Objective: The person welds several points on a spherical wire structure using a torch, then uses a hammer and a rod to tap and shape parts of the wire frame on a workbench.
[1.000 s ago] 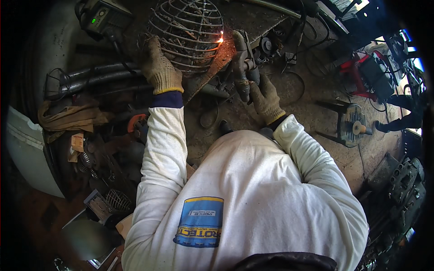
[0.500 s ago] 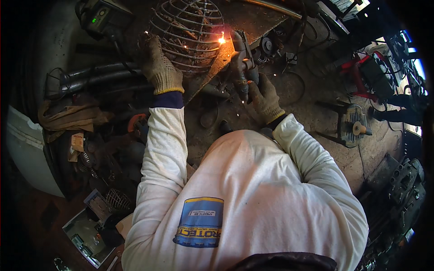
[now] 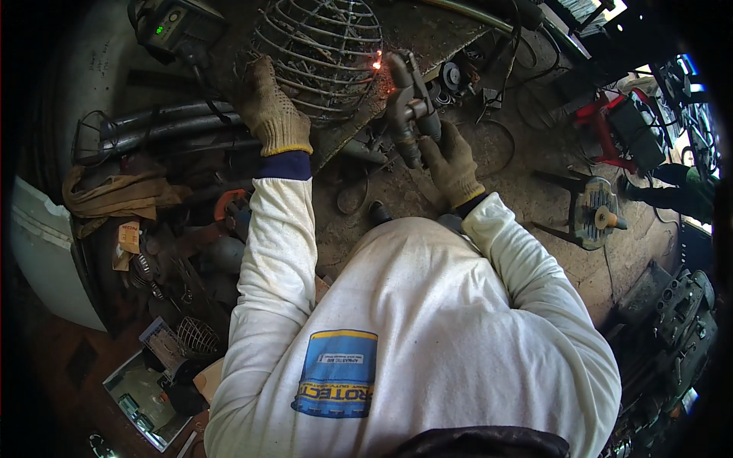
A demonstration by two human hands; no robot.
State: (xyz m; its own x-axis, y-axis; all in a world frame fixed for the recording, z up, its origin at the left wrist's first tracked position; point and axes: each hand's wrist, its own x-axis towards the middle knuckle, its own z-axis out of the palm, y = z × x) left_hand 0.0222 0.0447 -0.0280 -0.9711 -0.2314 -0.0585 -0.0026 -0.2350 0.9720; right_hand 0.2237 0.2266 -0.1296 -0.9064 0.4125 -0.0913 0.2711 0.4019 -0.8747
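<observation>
A domed steel wire cage (image 3: 324, 57) lies on the worktable at the top middle. My left hand (image 3: 276, 114), in a knitted glove with dotted grip, is closed on the cage's left side; its fingertips are partly lost in shadow. In my gloved right hand (image 3: 452, 164) is a dark welding torch (image 3: 408, 111), gripped low with its tip pointing up toward the cage's right side. Small orange-red glowing spots (image 3: 376, 66) sit on the cage wires just left of that tip, with a narrow gap between.
A power unit with a green display (image 3: 172, 27) stands at the upper left. Metal pipes (image 3: 175, 130) and a brown cloth (image 3: 122, 195) lie below it. Beyond my right arm are a stool bearing a tool (image 3: 592, 210) and a red-framed machine (image 3: 611, 130). A person's legs (image 3: 679, 187) show at the far right.
The bright arc has died down to small red glowing spots, and the falling sparks are gone. The orange light on the table has faded. Both hands stay almost where they were.
</observation>
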